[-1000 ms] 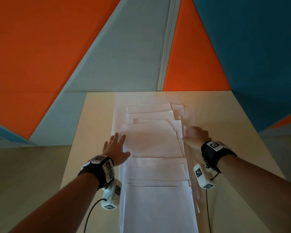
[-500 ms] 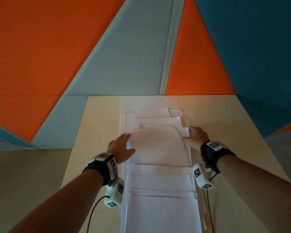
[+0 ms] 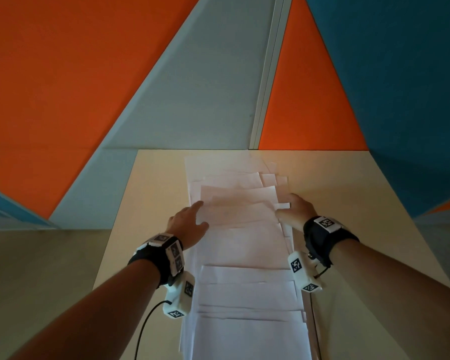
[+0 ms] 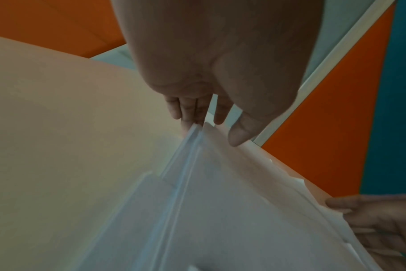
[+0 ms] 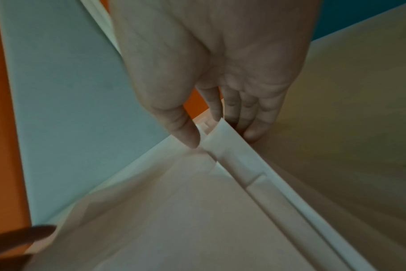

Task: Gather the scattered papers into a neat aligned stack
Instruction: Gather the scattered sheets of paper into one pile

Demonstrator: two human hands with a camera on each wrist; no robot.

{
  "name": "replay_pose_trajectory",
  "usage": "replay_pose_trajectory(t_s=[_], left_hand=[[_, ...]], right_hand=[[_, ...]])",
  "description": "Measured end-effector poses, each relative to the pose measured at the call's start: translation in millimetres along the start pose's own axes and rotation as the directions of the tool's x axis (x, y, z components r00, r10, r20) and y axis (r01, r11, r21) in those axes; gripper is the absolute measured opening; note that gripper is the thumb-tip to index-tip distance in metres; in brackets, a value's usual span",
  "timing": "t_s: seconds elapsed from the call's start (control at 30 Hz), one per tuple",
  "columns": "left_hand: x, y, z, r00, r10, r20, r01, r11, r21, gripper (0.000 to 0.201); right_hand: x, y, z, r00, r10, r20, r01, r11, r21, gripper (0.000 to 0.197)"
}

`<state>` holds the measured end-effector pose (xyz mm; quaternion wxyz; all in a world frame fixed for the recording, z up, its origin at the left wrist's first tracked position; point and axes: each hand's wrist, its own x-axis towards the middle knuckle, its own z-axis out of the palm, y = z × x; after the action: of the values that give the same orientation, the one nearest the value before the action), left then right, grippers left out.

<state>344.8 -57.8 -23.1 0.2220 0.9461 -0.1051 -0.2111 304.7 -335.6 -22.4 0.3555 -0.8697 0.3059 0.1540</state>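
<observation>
Several white papers (image 3: 244, 229) lie overlapped in a long row down the middle of the pale table (image 3: 153, 190). My left hand (image 3: 196, 215) is at the row's left edge, its straight fingers (image 4: 192, 113) touching the sheet edges and its thumb over the top sheet. My right hand (image 3: 287, 206) is opposite at the right edge. Its straight fingers (image 5: 248, 117) press against the sheet edges (image 5: 239, 161), which curl up between fingers and thumb. In the left wrist view the papers (image 4: 220, 210) run across to the right hand (image 4: 371, 220). The nearer sheets sit fairly even; the far ones fan out to the right.
The table's far edge (image 3: 244, 150) meets a wall of orange, grey and blue panels. Bare tabletop shows on both sides of the row (image 3: 348, 203). Floor lies beyond the left and right table edges. A black cable (image 3: 143, 331) hangs from my left wrist camera.
Both hands have closed in on the row. The left hand slid right and farther up the left edge, the right hand pushed inward, and the far sheets have drawn closer together.
</observation>
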Motion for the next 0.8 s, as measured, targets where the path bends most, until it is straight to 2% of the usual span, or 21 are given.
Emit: replay_pose_trajectory(t_s=[0.07, 0.13, 0.2, 0.3, 0.4, 0.57, 0.63, 0.7, 0.8], left_hand=[[3, -4, -2, 1.000, -0.020, -0.008, 0.020, 1.000, 0.017, 0.066], [4, -6, 1, 0.999, -0.019, 0.043, 0.016, 0.997, 0.082, 0.071], [4, -4, 6, 0.997, -0.011, 0.077, 0.002, 0.993, 0.115, 0.071], [8, 0, 6, 1.000, -0.016, 0.001, 0.016, 0.992, 0.122, 0.062], [16, -2, 0, 0.999, -0.053, -0.010, 0.054, 0.992, 0.116, 0.064], [29, -6, 4, 0.988, -0.052, 0.145, 0.029, 0.988, 0.153, 0.079], [30, -2, 2, 0.994, -0.030, 0.107, 0.015, 0.989, 0.145, 0.074], [32, 2, -4, 0.999, -0.014, 0.049, 0.007, 0.990, 0.138, 0.067], [36, 1, -9, 0.998, -0.029, 0.061, 0.020, 0.988, 0.153, 0.070]], right_hand=[[5, 0, -6, 1.000, 0.009, -0.022, -0.010, 0.999, -0.038, 0.032], [10, 2, -8, 0.999, 0.028, -0.040, -0.031, 0.996, -0.084, 0.019], [9, -1, -6, 1.000, 0.001, -0.029, -0.003, 0.998, -0.056, 0.016], [6, -8, -4, 0.999, -0.042, 0.002, 0.042, 0.998, -0.035, 0.027], [13, -13, -9, 0.999, -0.046, -0.016, 0.044, 0.994, -0.105, 0.008], [20, -18, -9, 0.994, -0.102, 0.025, 0.105, 0.974, -0.199, 0.046], [21, -17, -6, 0.988, -0.142, 0.058, 0.148, 0.983, -0.112, 0.060], [21, -19, -8, 0.980, -0.174, 0.098, 0.180, 0.982, -0.050, 0.065], [27, -24, -15, 0.982, -0.174, 0.068, 0.182, 0.975, -0.128, 0.074]])
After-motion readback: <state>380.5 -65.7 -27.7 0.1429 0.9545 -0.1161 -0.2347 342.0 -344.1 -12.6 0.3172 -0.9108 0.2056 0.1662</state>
